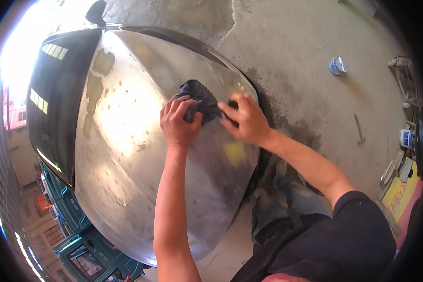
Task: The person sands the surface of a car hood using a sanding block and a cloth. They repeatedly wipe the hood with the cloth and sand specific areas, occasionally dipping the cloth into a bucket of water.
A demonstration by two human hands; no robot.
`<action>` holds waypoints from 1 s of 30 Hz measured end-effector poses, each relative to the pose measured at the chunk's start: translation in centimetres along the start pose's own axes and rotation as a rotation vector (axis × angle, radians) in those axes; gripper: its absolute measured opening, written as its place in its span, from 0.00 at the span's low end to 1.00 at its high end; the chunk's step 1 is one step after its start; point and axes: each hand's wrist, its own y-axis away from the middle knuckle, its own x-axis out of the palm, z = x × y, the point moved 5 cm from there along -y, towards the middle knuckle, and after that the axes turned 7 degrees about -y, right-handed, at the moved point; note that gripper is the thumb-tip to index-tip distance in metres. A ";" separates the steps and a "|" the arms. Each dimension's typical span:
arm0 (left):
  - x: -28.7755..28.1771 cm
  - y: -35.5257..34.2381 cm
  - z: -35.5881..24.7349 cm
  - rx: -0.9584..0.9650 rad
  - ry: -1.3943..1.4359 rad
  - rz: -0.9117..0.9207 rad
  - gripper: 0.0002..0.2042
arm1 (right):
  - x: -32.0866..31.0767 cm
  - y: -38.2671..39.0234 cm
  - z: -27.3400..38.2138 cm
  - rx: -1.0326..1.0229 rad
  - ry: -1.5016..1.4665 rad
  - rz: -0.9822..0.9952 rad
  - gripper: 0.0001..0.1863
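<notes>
A crumpled black cloth rests on the bare-metal hood of a car. My left hand is closed on the near left side of this cloth, with the thumb and fingers bunching it. Right beside the cloth's right edge is my right hand, over the front part of the hood. Its fingertips are smeared by motion, and a small dark patch shows between its fingers; whether that is cloth I cannot tell. The hood has a dull grey sanded look, dark specks, greenish patches on the left and a yellowish spot near the front.
The dark windshield lies left, with a side mirror beyond. Teal cases stand at lower left. On the concrete floor are a blue-and-white tub and a thin tool. Another tub and a yellow sheet are at far right.
</notes>
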 end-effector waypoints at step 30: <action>1.8 -0.8 -1.0 0.044 0.059 -0.006 0.11 | -1.0 -4.4 -6.3 0.168 0.181 -0.128 0.24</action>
